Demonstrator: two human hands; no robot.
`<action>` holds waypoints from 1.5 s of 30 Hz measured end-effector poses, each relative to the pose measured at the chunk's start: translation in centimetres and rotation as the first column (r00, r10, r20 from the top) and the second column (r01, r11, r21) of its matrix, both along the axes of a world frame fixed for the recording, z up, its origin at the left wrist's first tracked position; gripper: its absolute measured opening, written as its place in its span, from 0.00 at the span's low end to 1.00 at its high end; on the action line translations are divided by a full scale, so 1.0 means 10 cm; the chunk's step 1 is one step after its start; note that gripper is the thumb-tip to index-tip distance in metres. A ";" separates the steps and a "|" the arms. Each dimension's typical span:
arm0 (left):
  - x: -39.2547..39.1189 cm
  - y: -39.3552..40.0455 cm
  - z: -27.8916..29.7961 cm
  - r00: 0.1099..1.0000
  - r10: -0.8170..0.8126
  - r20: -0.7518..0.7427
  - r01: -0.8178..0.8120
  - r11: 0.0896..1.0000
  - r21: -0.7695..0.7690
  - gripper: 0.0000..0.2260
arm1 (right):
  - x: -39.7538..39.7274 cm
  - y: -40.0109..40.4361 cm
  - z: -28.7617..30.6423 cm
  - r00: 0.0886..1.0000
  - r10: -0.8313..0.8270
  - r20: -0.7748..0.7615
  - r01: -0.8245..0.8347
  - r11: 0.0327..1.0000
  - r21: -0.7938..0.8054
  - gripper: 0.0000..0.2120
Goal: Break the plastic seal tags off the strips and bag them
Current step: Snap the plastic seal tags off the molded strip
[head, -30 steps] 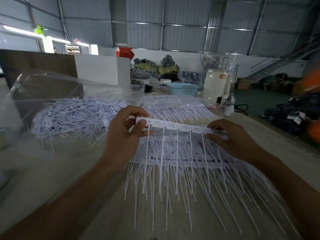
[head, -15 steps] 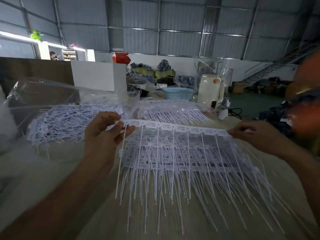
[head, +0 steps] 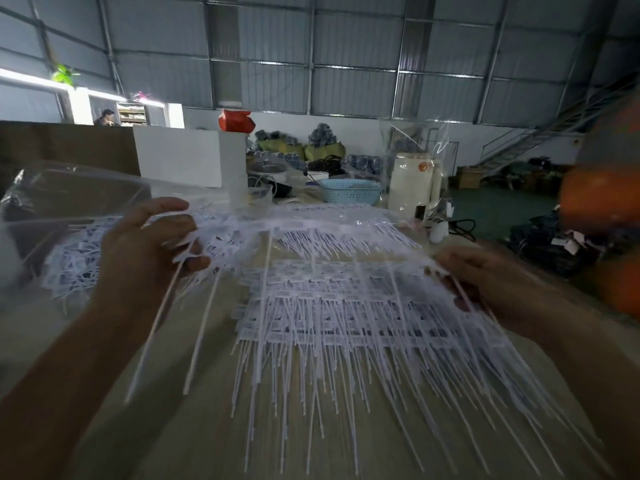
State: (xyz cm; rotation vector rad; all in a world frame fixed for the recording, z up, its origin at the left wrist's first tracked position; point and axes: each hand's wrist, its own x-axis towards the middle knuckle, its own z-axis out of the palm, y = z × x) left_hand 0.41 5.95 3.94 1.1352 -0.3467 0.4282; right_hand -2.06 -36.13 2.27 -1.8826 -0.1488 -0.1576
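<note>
White plastic everywhere, and motion blur smears the strip mid-pull.

Nearest, both forearms run off the bottom edge. On the desk (head: 145, 441) between them lies a pile of seal strips (head: 346, 327), long tails fanned toward the camera. Above it, the left hand (head: 145, 251) and right hand (head: 485, 282) each grasp an end of one held strip (head: 311, 226), fingers clenched on it, though blur hides exactly where the fingertips grip. Left of the left hand, a clear bag (head: 62, 209) holds loose tags (head: 76, 268), its outline hard to trace. Farther back stand a blue basket (head: 349, 192) and a white jug (head: 412, 185); an orange blur cuts off the right edge.
</note>
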 end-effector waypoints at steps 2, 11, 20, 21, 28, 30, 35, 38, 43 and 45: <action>0.02 0.09 -0.01 0.972 0.225 0.075 -0.236 0.937 0.257 0.15 | 0.04 0.16 -0.14 0.997 0.069 -0.025 -0.070 0.996 -0.056 0.15; -0.17 -0.06 0.14 0.869 0.027 0.494 -0.324 0.786 0.527 0.06 | 0.01 0.45 -0.30 0.961 0.251 -0.113 -0.245 0.967 0.067 0.14; -0.23 -0.24 0.25 0.756 -0.128 0.642 -0.654 -0.165 0.738 0.15 | -0.08 0.78 -0.35 0.970 0.203 -0.131 -0.203 0.979 0.014 0.11; -0.24 -0.32 0.26 0.830 -0.162 0.533 -0.556 -0.176 0.812 0.17 | -0.08 0.79 -0.33 0.967 0.218 -0.130 -0.214 0.976 0.046 0.11; -0.13 -1.16 -0.29 0.946 -0.254 0.202 -0.211 -0.005 0.978 0.18 | -0.16 0.83 -0.29 0.947 0.302 -0.105 -0.291 0.951 0.107 0.10; -0.14 -1.24 -0.45 0.954 -0.203 0.220 -0.188 0.164 0.968 0.12 | -0.18 0.84 -0.31 0.951 0.298 -0.085 -0.281 0.945 0.165 0.09; -0.18 -1.18 -0.62 0.921 -0.067 0.385 -0.371 0.160 0.915 0.14 | -0.20 0.85 -0.31 0.940 0.304 -0.155 -0.286 0.949 0.133 0.10; -0.26 -1.16 -0.65 0.875 -0.106 0.473 -0.470 0.059 0.881 0.19 | -0.25 0.87 -0.28 0.927 0.322 -0.191 -0.315 0.947 0.065 0.11; -0.27 -1.12 -0.65 0.886 -0.104 0.452 -0.437 0.140 0.889 0.14 | -0.29 0.90 -0.23 0.965 0.257 0.061 -0.239 0.948 -0.212 0.10; -0.27 -1.13 -0.66 0.901 -0.124 0.415 -0.390 0.186 0.902 0.11 | -0.30 0.91 -0.20 0.934 0.266 0.239 -0.132 0.878 -0.460 0.10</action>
